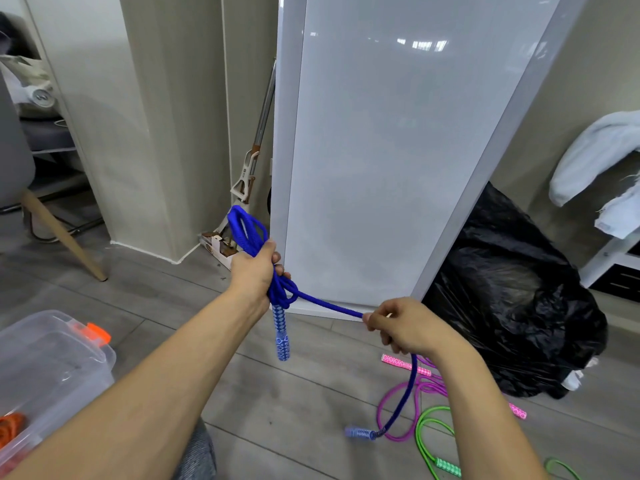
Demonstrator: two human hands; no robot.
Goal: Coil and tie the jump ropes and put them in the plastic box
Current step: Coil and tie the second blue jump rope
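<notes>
At centre, over the floor: blue rope held up between both hands, clear of the ground apart from its tail.
Left hand: fist curled round the waist of the coil. Loops stick up past the fist and one handle hangs straight down below it.
Right hand: fingers curled, pinching the free strand. It sits right of the left hand and a bit lower.
Key relation: strand runs taut from the wrap just under the left fist, down and right to the right hand. That line is the working axis.
Tail: past the right hand the rope drops to the floor, ending at the second handle.
Step, my read: tying off. The wrap is on but looks loose, not cinched.
Next move, my read: right hand carries the strand round or through; left hand only anchors the coil.
Box: clear plastic with an orange latch, lower left on the floor, on my left-arm side. I can't tell if the lid is on.
Box contents: orange rope shows through the wall. I can't tell what else is inside.
Loose on floor: pink rope and green rope, uncoiled, lower right, with the blue tail lying among them.
Risk, my guess: the tail snags the pink rope when pulled.
</notes>
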